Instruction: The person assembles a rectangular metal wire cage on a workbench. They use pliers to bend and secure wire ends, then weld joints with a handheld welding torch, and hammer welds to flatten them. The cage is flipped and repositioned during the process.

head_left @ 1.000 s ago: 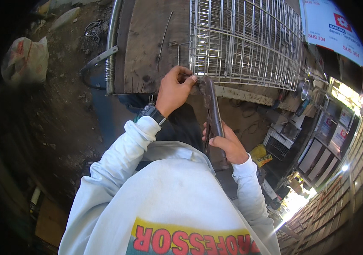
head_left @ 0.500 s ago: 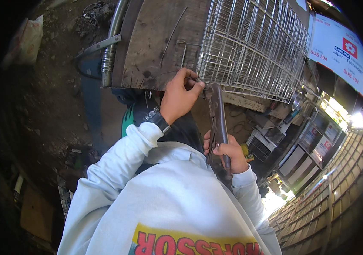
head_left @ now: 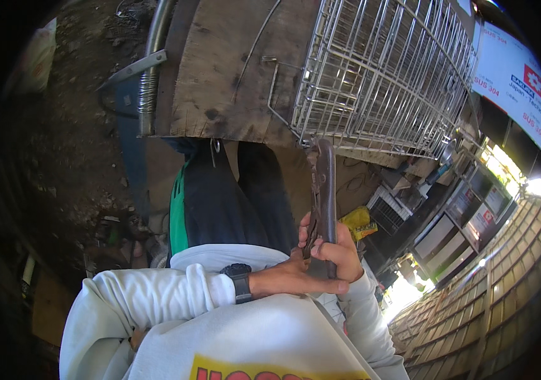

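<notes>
Locking pliers (head_left: 326,190) with worn brown handles stand lengthwise in front of me, jaws at the near left corner of a metal wire rack (head_left: 359,63). A bent wire piece (head_left: 273,92) sticks out from that corner to the left. My right hand (head_left: 340,253) is wrapped round the pliers' handles. From the left, my left hand (head_left: 286,277) reaches across my body, its fingers at the lower end of the handles, touching the right hand; part of its grip is hidden. The jaws' hold on the wire is too small to make out.
The rack lies on a wooden bench (head_left: 219,82). A metal tube (head_left: 148,92) wound with wire runs along the bench's left edge. A yellow packet (head_left: 359,223) lies beyond my right hand. Printed white sheeting (head_left: 511,76) stands at the far right; tiled flooring (head_left: 473,297) is at right.
My left hand has left the rack's corner and come back to the pliers' handles beside my right hand. The bent wire piece now shows in full. My view has shifted slightly.
</notes>
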